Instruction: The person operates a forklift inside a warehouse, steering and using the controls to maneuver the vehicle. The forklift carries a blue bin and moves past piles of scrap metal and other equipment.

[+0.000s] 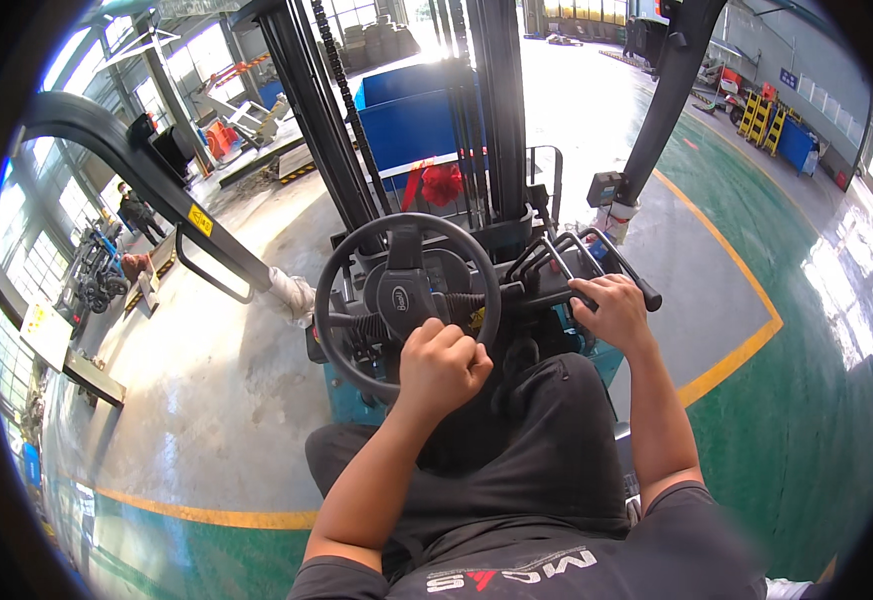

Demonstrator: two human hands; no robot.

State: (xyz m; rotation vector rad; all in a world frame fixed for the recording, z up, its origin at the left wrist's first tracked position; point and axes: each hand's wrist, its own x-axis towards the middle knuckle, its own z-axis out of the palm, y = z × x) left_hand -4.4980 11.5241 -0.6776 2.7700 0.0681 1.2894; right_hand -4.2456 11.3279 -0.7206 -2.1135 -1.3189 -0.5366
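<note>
I sit at the controls of a forklift. My left hand (442,368) is closed in a fist at the lower right of the black steering wheel (328,290), hiding that stretch of rim. Its exact hold, on the rim or on a knob there, is covered by the fingers. To the right, my right hand (613,306) is curled round one of the control levers (560,260), its fingertips over the shaft. Several black bent levers stand in a row beside it. A black grip bar (648,293) ends just right of that hand.
Ahead stands the mast (501,110) with chains and a red ribbon bow (442,185). Beyond it is a blue bin (411,115). Black frame posts (656,120) flank me. A person (139,213) stands far left. Yellow steps (759,118) are far right; a yellow line (731,370) borders green floor.
</note>
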